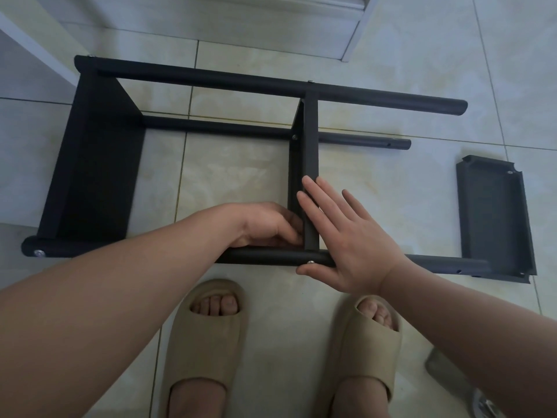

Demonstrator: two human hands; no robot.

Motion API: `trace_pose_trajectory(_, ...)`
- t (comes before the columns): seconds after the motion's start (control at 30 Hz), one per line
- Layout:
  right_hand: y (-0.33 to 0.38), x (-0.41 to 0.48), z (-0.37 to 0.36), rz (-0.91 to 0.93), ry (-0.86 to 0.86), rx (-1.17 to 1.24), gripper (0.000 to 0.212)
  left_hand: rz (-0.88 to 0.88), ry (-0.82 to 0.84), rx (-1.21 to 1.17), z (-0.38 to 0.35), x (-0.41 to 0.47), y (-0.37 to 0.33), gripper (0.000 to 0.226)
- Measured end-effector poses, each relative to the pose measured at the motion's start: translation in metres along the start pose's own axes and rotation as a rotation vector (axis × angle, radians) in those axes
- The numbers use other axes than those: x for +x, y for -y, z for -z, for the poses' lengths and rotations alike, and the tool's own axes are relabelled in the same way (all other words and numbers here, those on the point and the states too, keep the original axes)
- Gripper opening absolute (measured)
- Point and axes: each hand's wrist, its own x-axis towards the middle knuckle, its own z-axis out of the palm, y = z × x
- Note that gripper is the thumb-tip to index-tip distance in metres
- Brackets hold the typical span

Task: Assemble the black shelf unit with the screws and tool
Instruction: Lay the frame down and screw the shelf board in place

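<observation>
In the head view, the black shelf unit [99,164] is laid on its side on the tiled floor [241,176], long axis left to right, free pole ends pointed right; its middle panel [310,140] is apparently gripped by the curled left hand [265,224]; the right hand [352,245] is pressed flat against it, fingers straight.

Floor: pale cream glazed floor tiles [391,191], faintly marbled, with thin grout lines, some yellowed.
Top right: white stepped moulding [357,25] comes down to the tiles.
Upper left: white flat panel [36,46], slanting across the corner.
Light: soft and even, a dull sheen on the tiles.
</observation>
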Motion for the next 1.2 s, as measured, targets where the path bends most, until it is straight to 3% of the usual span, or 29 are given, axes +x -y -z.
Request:
trace_pose_trajectory(0.3, 0.0002, -0.0005, 0.0021, -0.005, 0.026, 0.005, 0.103, 0.015, -0.029, 0.091, -0.0029, 0.0015, -0.0011, 0.012)
trace_pose_trajectory(0.47, 0.0003, -0.0003, 0.0022, -0.003, 0.032, 0.013, 0.102, 0.002, 0.021, -0.041, -0.0006, 0.0013, -0.0004, 0.020)
trace_pose_trajectory(0.67, -0.0002, -0.0004, 0.0022, 0.000, 0.035, 0.019, 0.102, 0.029, -0.030, 0.115, -0.0029, 0.0016, -0.0011, 0.017)
trace_pose_trajectory(1.03, -0.0022, 0.0004, 0.0012, 0.021, 0.065, 0.032, 0.101, 0.015, 0.016, -0.006, 0.0007, 0.0002, -0.0006, 0.023)
trace_pose_trajectory(1.2, -0.0029, 0.0004, 0.0023, 0.027, 0.076, 0.025, 0.100, 0.040, 0.018, 0.091, -0.0030, -0.0024, -0.0035, 0.031)
